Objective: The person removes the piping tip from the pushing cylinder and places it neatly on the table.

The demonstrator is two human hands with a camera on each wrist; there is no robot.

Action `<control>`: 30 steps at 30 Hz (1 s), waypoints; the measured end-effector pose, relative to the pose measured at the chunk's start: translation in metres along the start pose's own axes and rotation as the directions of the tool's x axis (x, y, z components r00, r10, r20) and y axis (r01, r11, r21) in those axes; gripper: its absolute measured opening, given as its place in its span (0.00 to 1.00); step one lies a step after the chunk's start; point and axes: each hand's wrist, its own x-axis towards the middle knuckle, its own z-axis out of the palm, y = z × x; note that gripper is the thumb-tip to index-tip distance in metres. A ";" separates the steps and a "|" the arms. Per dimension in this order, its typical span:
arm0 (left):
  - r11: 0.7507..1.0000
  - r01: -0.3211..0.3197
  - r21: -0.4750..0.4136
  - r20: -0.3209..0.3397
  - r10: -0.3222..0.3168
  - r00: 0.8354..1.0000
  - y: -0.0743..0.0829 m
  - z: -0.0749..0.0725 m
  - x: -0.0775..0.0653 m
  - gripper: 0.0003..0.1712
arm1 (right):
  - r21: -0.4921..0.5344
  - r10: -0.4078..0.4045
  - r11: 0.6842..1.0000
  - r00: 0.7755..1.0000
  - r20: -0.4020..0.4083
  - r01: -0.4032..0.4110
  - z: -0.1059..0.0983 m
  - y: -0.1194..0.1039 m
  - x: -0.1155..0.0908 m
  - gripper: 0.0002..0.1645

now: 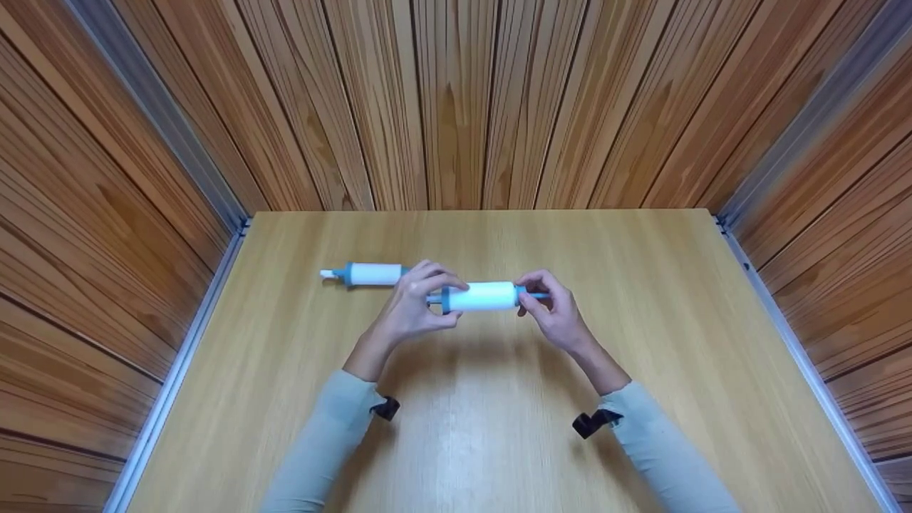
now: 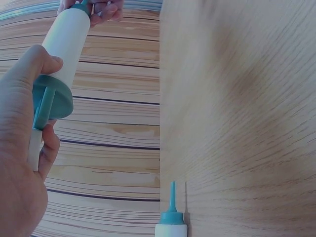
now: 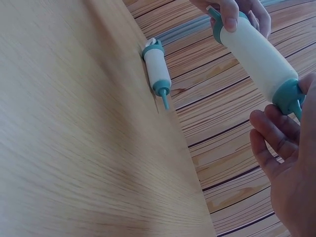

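Note:
Between my two hands a large syringe (image 1: pixel 484 296) lies level above the table, with a white barrel and blue-green end pieces. My left hand (image 1: pixel 420 303) grips its plunger end; in the left wrist view the thumb lies along the barrel beside the blue-green flange (image 2: pixel 60 101), and fingers curl at the plunger handle (image 2: pixel 34 148). At the other end my right hand (image 1: pixel 557 313) pinches the collar at the base of the thin nozzle (image 1: pixel 539 295). Part of that collar (image 3: pixel 286 96) is hidden by the thumb in the right wrist view.
A second, similar syringe (image 1: pixel 376 274) lies on the wooden table (image 1: pixel 484 434) behind my left hand, its nozzle partly covered in the head view. Wood-plank walls (image 1: pixel 456 107) with metal corner rails (image 1: pixel 178 121) enclose the table at the back and both sides.

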 end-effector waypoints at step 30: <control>1.000 0.018 -0.007 0.014 -0.018 1.000 -0.001 0.000 0.000 0.19 | 0.010 -0.015 1.000 1.000 0.001 0.015 0.001 0.004 -0.001 0.11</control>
